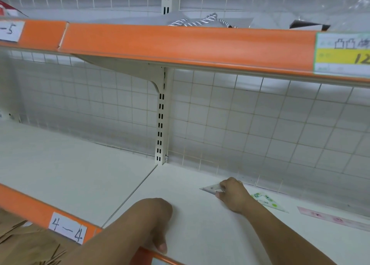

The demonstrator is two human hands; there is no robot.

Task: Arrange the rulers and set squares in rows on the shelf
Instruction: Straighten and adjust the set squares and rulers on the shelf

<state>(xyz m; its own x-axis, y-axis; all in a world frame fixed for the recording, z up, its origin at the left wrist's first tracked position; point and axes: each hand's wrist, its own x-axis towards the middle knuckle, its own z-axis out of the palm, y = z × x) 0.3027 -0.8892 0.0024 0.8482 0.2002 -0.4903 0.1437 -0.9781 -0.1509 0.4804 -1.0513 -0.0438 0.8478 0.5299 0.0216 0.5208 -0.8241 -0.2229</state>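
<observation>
I saw soft, even light from above, the upper shelf [180, 44] shading the mesh back [260, 124] beneath it. The price label [342, 52] at upper right was blurred, and straight edges bowed toward the frame's borders.

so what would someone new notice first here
The bright orange edge strip runs across the top. Below, the right hand pinches a clear set square at the back of the white shelf, with a green-printed set square and a pink ruler lying to its right.
</observation>
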